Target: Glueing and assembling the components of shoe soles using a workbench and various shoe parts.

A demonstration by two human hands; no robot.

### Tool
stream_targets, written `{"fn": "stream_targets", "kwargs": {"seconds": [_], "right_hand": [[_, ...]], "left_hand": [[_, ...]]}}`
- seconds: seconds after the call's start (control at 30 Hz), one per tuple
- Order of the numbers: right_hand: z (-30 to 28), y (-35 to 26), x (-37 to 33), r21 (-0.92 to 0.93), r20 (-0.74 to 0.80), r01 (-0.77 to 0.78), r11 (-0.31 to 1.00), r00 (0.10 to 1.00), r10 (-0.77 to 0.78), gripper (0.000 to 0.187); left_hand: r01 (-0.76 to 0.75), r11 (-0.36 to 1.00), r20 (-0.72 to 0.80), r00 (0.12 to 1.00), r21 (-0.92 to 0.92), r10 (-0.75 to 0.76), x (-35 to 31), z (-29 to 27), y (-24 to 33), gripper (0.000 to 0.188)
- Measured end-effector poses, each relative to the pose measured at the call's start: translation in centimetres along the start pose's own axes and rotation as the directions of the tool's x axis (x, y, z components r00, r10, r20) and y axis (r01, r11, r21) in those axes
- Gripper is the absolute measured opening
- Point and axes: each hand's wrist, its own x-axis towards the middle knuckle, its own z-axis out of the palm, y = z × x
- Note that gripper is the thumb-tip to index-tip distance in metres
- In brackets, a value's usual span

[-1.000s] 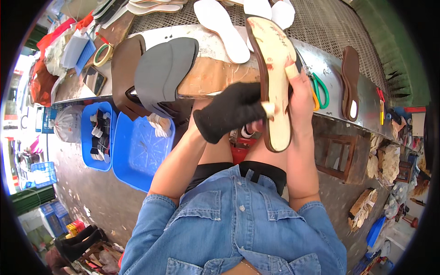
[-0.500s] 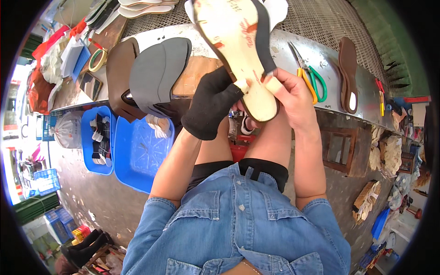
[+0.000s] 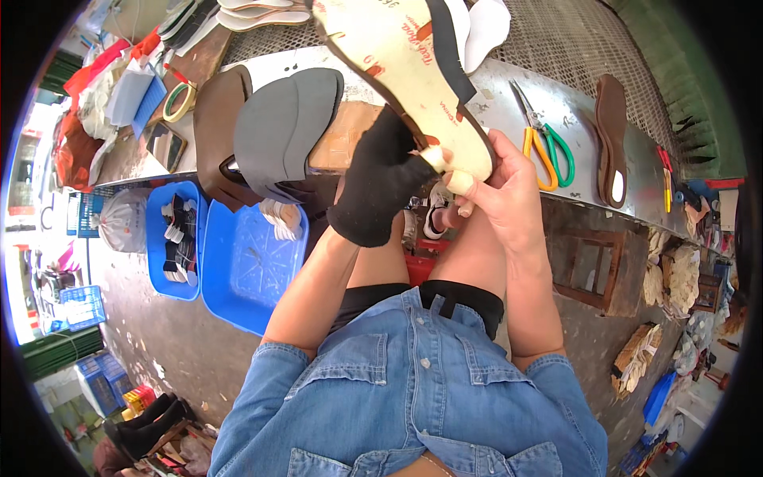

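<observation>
A cream insole with a dark edge and red markings is in both my hands over my lap, tilted with its heel end toward me. A black strip runs along its right side. My left hand, in a black fingerless glove with a taped thumb, grips the insole's left edge near the heel. My right hand, bare with a taped thumb, closes on the heel end from the right. The fingers beneath the insole are mostly hidden.
Grey sole sheets and brown ones lie on the bench at left. Scissors with yellow and green handles and brown soles lie at right. Below stand blue bins and a wooden stool.
The insole has tilted, its toe end going up and left, its heel right and slightly up. My right hand has moved from its waist to its heel; my left has shifted slightly right.
</observation>
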Motion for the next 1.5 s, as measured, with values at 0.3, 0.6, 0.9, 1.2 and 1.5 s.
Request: {"fn": "stream_targets", "kwargs": {"seconds": [0.3, 0.6, 0.9, 1.2, 1.5], "right_hand": [[0.3, 0.6, -0.5, 0.102, 0.064, 0.091, 0.991, 0.993, -0.098, 0.049], [0.2, -2.4, 1.8, -0.035, -0.016, 0.266, 0.963, 0.964, -0.267, 0.030], [1.4, -2.8, 2.1, 0.053, -0.089, 0.340, 0.939, 0.938, -0.334, 0.012], [5.3, -2.5, 0.7, -0.897, -0.021, 0.361, 0.254, 0.541, -0.841, 0.013], [0.5, -2.5, 0.8, 0.107, 0.054, 0.091, 0.990, 0.994, -0.097, 0.013]], "left_hand": [[-0.172, 0.984, 0.088, 0.982, 0.055, 0.167, 0.8, -2.1, -0.1, 0.047], [-0.220, 0.933, -0.178, 0.969, -0.286, 0.175, 1.7, 0.7, 0.4, 0.062], [-0.199, 0.923, -0.221, 0.967, -0.330, 0.130, 1.0, 3.1, 2.5, 0.047], [-0.419, 0.906, -0.405, 0.820, 0.058, 0.405, 2.0, 3.3, 0.2, 0.035], [0.106, 0.861, 0.107, 0.992, -0.498, -0.060, 1.8, 1.0, 2.9, 0.050]]}}
